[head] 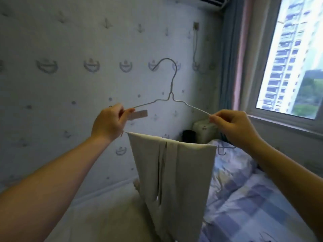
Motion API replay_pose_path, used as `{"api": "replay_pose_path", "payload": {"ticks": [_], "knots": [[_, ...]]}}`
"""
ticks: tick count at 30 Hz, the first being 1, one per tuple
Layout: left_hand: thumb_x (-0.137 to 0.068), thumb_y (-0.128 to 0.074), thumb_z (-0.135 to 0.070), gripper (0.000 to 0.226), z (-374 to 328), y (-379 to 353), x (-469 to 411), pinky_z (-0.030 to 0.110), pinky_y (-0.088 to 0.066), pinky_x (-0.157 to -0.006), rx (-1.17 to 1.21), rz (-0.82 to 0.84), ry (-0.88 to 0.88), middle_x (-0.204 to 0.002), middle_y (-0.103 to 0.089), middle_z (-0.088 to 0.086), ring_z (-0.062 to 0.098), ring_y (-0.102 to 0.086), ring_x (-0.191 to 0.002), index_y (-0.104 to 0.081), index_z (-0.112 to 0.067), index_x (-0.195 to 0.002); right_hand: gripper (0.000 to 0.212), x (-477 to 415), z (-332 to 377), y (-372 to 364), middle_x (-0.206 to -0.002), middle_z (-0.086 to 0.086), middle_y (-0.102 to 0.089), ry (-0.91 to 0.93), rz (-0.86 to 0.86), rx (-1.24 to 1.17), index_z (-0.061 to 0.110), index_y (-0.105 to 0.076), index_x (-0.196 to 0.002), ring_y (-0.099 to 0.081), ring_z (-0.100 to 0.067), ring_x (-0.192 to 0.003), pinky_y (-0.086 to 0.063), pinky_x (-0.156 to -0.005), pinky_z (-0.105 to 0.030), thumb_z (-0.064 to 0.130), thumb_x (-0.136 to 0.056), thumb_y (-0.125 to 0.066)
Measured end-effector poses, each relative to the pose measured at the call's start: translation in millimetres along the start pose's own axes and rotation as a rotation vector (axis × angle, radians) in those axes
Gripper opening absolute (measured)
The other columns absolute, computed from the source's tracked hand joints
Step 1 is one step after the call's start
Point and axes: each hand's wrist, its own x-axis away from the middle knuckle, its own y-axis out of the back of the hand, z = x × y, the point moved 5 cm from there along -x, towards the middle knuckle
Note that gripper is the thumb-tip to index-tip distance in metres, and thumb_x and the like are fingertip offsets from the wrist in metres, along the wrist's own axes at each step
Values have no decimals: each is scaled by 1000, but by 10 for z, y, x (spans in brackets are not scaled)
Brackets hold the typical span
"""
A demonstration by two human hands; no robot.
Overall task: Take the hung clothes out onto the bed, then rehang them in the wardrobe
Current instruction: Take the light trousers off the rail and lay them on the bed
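Note:
A thin white wire hanger [172, 84] is held up in front of the wall, hook at the top. Pale grey trousers [174, 180] are folded over its bottom bar and hang down toward the bed [244, 198]. My left hand [109, 123] pinches the hanger's left shoulder, next to a small white tag [139, 114]. My right hand [234, 128] pinches the right shoulder end. Both forearms reach up from the bottom corners. No wardrobe is in view.
The bed has a blue-and-white checked cover on the right and a pale sheet [104, 215] on the left. Another hanger [224, 149] lies near the pillow. A dark cup [188, 136] and a white box [203, 130] sit in the corner. A window [295, 58] is on the right.

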Motion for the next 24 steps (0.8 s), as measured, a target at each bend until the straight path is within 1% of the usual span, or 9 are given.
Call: {"api": "replay_pose_path", "payload": {"ticks": [2, 5, 9, 12, 15, 19, 21, 23, 24], "knots": [[-95, -50, -50, 45, -198, -584, 73, 29, -29, -46, 109, 96, -34, -55, -43, -3, 20, -41, -50, -43, -16, -67, 19, 249, -328, 230, -60, 6, -64, -87, -20, 97, 26, -68, -74, -55, -3, -53, -45, -56, -12, 22, -92, -64], [-92, -45, -57, 50, -466, -1386, 198, 37, -36, -51, 219, 238, -90, -57, -46, 3, 26, -46, -53, -45, -15, -65, 21, 662, -769, 517, -52, 10, -59, -246, -55, 221, 23, -67, -72, -52, -2, -48, -41, -53, -10, 24, -92, -64], [-94, -45, -62, 56, -834, -2255, 383, 36, -34, -52, 369, 402, -198, -54, -44, 2, 28, -46, -53, -46, -14, -63, 19, 1216, -1074, 780, -59, 6, -61, -424, -98, 322, 16, -70, -79, -55, 0, -52, -42, -53, -8, 24, -93, -62], [-90, -46, -62, 59, -1098, -2821, 528, 37, -34, -51, 482, 540, -274, -52, -47, 5, 26, -47, -51, -47, -10, -62, 19, 1627, -1275, 879, -61, 2, -63, -577, -150, 386, 15, -71, -81, -55, -3, -52, -44, -55, -11, 26, -94, -62], [-90, -45, -66, 62, -1330, -3245, 664, 36, -34, -50, 586, 633, -365, -49, -43, 2, 21, -43, -48, -44, -11, -59, 19, 1999, -1404, 895, -63, -1, -64, -706, -208, 423, 12, -71, -82, -58, -9, -56, -49, -57, -19, 24, -94, -62], [-93, -55, -52, 51, -1582, -3643, 838, 36, -32, -50, 672, 725, -450, -48, -39, -4, 12, -41, -47, -35, -23, -57, 18, 2334, -1433, 815, -59, 0, -62, -832, -289, 438, 12, -70, -79, -55, -4, -51, -46, -54, -15, 17, -94, -62], [-92, -52, -54, 49, -1659, -3853, 949, 35, -33, -50, 692, 789, -464, -49, -42, -3, 16, -44, -48, -40, -20, -57, 19, 2501, -1472, 767, -57, -2, -62, -895, -315, 447, 15, -70, -77, -54, -7, -50, -46, -53, -18, 18, -94, -62], [-90, -50, -58, 54, -1726, -4060, 1081, 35, -35, -50, 691, 849, -476, -50, -44, 1, 20, -47, -49, -44, -14, -60, 21, 2686, -1533, 736, -58, -2, -64, -958, -331, 454, 18, -70, -76, -56, -12, -52, -48, -55, -27, 22, -94, -62], [-90, -49, -59, 55, -1760, -4152, 1148, 36, -37, -50, 694, 879, -477, -51, -46, 2, 21, -47, -50, -45, -12, -61, 22, 2777, -1567, 724, -60, -1, -65, -985, -340, 456, 19, -70, -75, -56, -12, -52, -48, -56, -28, 23, -94, -62]]}}
